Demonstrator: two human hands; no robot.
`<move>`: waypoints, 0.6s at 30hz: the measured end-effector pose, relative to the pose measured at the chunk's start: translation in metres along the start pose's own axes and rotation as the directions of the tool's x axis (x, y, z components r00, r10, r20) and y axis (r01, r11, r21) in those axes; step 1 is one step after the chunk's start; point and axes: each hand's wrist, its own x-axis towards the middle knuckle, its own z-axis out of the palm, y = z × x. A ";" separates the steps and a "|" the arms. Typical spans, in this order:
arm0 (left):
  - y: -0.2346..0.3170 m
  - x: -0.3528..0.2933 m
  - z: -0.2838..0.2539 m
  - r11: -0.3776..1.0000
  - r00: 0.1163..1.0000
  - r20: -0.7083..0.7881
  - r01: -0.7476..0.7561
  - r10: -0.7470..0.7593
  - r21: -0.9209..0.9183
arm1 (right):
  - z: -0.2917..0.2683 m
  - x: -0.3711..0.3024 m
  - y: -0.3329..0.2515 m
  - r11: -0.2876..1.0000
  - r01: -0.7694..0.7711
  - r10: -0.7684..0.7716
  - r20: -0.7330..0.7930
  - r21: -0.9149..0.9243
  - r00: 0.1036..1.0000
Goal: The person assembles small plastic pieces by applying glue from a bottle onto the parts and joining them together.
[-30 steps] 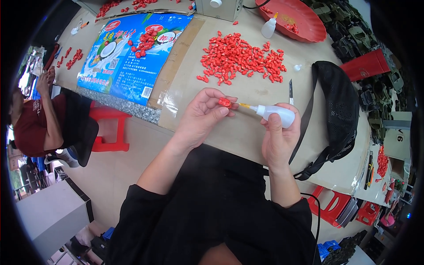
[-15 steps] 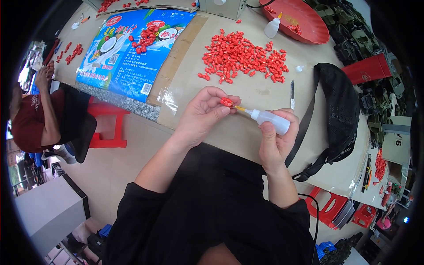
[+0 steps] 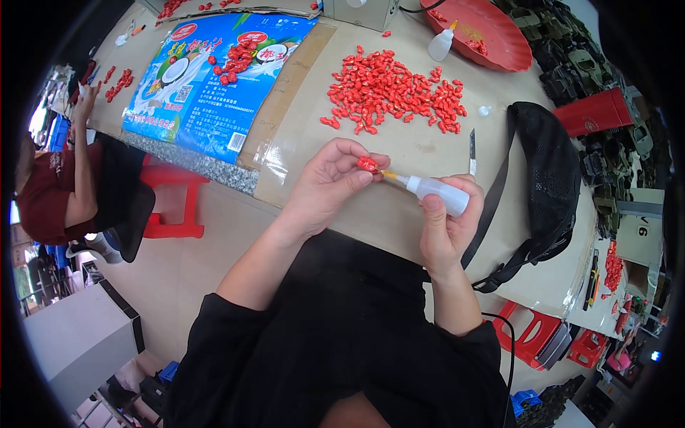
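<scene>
Between the thumb and fingers of my left hand (image 3: 330, 178) is a small glossy red piece (image 3: 367, 164), rounded and with some gold colour; its exact kind I cannot make out. My right hand (image 3: 449, 227) is wrapped round a white squeeze bottle (image 3: 441, 195), tilted so its yellowish nozzle points left. The nozzle tip meets or nearly meets the red piece; fingers partly hide the spot. Beyond my hands, a heap of similar small red pieces (image 3: 389, 89) is spread over the table (image 3: 300, 135).
At the far right, a second squeeze bottle (image 3: 440, 44) stands beside a red tray (image 3: 499, 57). A knife blade (image 3: 472, 151) and black mesh cap (image 3: 553, 185) lie right of my hands. A blue printed sheet (image 3: 207, 107) bears more red pieces. A person (image 3: 61, 185) sits at the left.
My hands, the red piece and the squeeze bottle keep nearly the same place. At the left, the other person's raised arm has shifted.
</scene>
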 end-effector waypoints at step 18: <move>0.002 0.000 0.000 1.000 1.000 0.001 0.006 -0.006 0.004 | 0.001 0.000 0.001 1.000 0.010 -0.010 -0.021 0.006 1.000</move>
